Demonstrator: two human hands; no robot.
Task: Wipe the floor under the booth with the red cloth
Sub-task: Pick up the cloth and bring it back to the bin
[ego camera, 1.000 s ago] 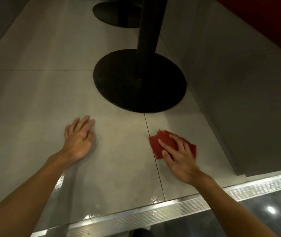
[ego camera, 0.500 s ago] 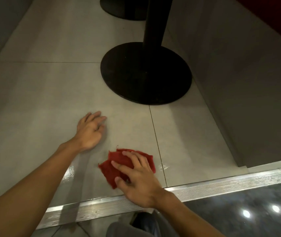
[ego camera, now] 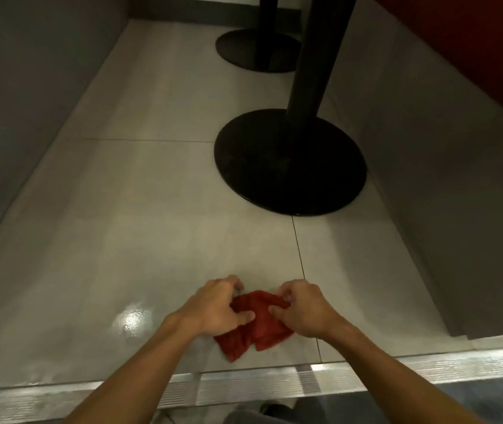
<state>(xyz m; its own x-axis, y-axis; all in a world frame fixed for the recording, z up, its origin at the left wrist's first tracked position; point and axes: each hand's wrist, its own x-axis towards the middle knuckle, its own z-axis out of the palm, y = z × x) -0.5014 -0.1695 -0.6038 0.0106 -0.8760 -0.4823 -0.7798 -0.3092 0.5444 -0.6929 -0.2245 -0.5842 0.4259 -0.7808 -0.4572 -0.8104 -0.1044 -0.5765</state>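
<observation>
So the red cloth (ego camera: 257, 327) sits bunched at lower centre, with left hand (ego camera: 216, 307) and right hand (ego camera: 303, 310) each pinching a side, equally close. The floor (ego camera: 152, 240) runs off toward the top.

Near pedestal base (ego camera: 274, 185), far pedestal base (ego camera: 239, 48), threshold strip (ego camera: 244, 388).

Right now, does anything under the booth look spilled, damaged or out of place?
Nothing stands out. The red cloth is bunched on the floor, held by the left hand and right hand. The shiny patch to their left looks like wiping moisture, not a spill.
</observation>
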